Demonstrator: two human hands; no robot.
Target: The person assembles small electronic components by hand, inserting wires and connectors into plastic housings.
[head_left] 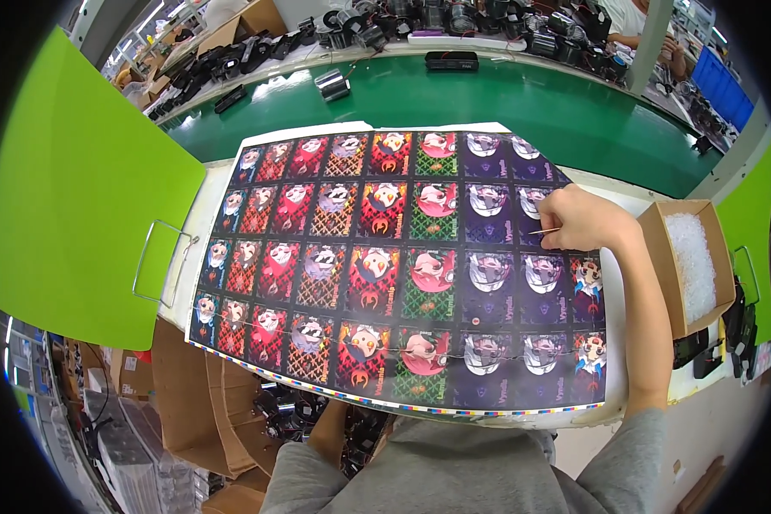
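Printed sheet [377, 265]: large, glossy, a grid of cartoon character cards in blue, red, green and purple columns; lies flat at centre of the white worktop [612, 193], lower edge overhanging toward the person.

Right hand [584, 219]: at 2 o'clock on the sheet, fingers pinched shut on a thin needle-like tool [543, 230] whose tip points left onto a purple card.

Left hand: below the sheet, out of sight; grip cannot be told.

Cardboard box [660, 257]: at 3 o'clock, just beside the sheet, holding clear plastic bits.

Green conveyor belt [522, 103]: at 12 o'clock, beyond the worktop.

Green panel [77, 188]: at 9 o'clock.
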